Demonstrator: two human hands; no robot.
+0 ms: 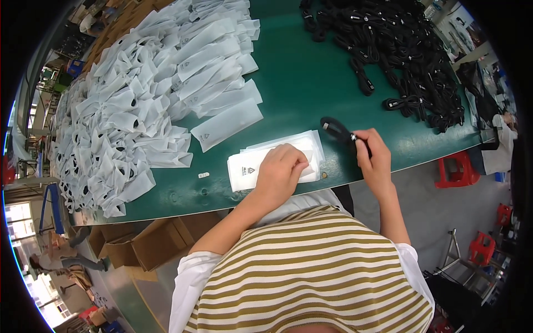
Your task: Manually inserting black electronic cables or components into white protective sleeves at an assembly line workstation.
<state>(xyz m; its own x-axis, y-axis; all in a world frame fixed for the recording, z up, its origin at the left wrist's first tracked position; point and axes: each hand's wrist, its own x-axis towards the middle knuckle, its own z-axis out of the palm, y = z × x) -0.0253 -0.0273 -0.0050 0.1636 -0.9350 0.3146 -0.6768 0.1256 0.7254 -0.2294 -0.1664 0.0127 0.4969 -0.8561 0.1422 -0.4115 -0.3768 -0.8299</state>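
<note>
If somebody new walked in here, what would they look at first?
Probably the huge heap of whitish bags covering the left side of the green table, and the big pile of black cables at its far right. Then maybe the right hand holding one bundled black cable, while the left hand touches a stack of flat white bags near the front edge.

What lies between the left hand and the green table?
The head view shows a stack of white bags under the left hand, on the table.
</note>
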